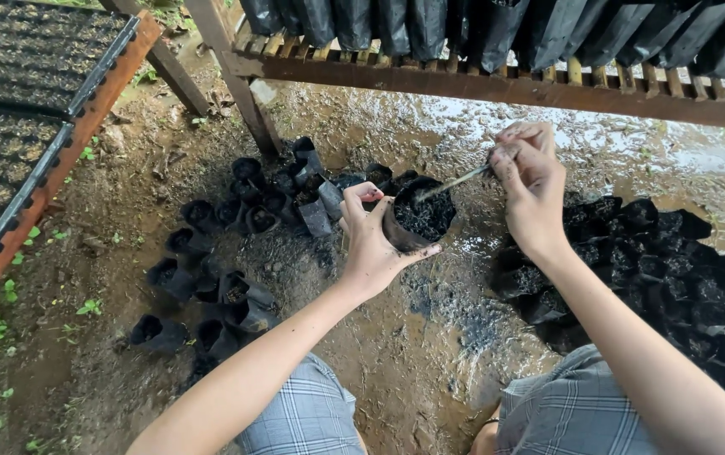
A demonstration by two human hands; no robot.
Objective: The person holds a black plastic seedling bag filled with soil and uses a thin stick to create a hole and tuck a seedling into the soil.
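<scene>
over the muddy ground, left hand (372,244) clamps the soil-filled black nursery bag (420,217); right hand (531,181) pinches a thin stick (455,181) slanting down-left into it.

A small black nursery bag (417,221) sits mid-frame — upright, open-mouthed, filled with dark soil. A thin pale stick (453,182) slants into it — from the upper right.

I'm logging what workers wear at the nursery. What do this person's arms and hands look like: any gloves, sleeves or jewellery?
Both arms are bare up to the frame edge: no sleeves show. The left hand and right hand wear no gloves, and no rings, watch or bracelets are visible. The only clothing in view is grey plaid shorts over the knees.
</scene>
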